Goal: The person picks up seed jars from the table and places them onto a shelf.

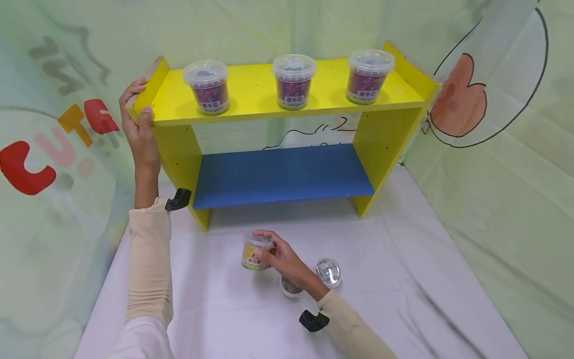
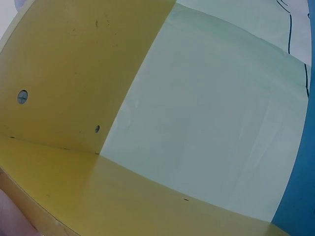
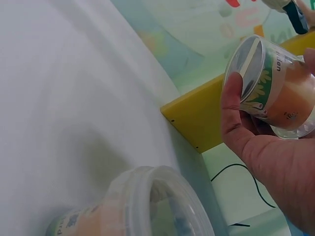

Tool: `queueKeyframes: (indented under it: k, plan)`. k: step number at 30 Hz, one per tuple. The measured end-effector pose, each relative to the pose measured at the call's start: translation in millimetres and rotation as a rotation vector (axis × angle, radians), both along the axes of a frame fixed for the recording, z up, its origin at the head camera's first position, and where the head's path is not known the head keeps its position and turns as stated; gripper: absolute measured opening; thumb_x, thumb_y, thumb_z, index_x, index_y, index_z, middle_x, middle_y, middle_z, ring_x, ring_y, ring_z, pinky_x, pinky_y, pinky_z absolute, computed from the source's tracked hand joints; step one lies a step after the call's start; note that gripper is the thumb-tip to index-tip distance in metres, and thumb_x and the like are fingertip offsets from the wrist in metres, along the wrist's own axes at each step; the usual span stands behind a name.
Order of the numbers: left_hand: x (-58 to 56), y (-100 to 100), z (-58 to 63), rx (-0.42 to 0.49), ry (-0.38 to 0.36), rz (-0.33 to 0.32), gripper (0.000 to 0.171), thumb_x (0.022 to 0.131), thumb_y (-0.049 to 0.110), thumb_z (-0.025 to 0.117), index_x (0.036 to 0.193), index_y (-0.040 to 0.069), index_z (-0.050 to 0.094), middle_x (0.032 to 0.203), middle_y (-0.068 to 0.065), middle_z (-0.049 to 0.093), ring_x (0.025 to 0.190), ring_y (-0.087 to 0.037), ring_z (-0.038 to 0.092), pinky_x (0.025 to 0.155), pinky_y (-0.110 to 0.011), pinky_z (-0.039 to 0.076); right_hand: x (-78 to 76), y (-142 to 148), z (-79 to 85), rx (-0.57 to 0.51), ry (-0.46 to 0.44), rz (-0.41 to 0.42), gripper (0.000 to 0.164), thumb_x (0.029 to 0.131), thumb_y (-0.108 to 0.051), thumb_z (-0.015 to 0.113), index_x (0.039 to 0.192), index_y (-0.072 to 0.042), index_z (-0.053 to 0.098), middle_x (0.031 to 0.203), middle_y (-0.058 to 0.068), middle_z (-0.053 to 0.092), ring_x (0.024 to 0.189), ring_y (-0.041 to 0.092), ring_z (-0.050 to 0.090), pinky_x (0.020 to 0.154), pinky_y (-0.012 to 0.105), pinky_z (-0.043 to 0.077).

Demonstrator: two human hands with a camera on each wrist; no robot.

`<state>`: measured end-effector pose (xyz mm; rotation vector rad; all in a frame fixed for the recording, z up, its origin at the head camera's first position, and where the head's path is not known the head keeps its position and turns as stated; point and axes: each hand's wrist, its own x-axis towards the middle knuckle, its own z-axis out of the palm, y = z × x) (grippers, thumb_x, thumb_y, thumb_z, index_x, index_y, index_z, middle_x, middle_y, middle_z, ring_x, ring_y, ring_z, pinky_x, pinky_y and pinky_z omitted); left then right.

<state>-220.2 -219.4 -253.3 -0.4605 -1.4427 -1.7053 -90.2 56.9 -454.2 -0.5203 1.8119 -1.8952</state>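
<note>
In the head view my right hand [image 1: 287, 259] holds a clear plastic cup [image 1: 252, 257] with an orange label, thumb on the near side and fingers behind the lid. The right wrist view shows this cup [image 3: 288, 91] tilted, above the white surface. My left hand [image 1: 144, 139] grips the top left corner of a yellow shelf unit [image 1: 251, 117], thumb at the front edge. Only a bit of that hand's skin shows in the left wrist view. Three lidded cups with purple labels, a left one [image 1: 211, 94], a middle one [image 1: 293, 89] and a right one [image 1: 366, 85], stand along the top board.
Two more lidded cups, one [image 1: 328, 272] beyond my right wrist and one [image 1: 291, 288] partly behind it, stand on the white cloth [image 1: 233, 319]. A blue lower board [image 1: 287, 174] spans the yellow side panels. Printed fabric hangs behind and at both sides.
</note>
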Motion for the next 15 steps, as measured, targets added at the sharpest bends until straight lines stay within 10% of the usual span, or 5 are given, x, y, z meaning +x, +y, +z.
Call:
queueKeyframes:
  k: [15]
  plan:
    - [-1.0,-0.8,-1.5,0.009,0.008,-0.023,0.033,0.088,0.01,0.047,0.119,0.008,0.054,0.137,-0.011,0.051,0.134,-0.021,0.043,0.114,-0.034,0.038,-19.2,-4.2,10.2,0.121,0.123,-0.008,0.065,0.089,-0.013,0.069,0.146,-0.017,0.036,0.141,0.015,0.045,0.124,0.032,0.054,0.085,0.034,0.057]
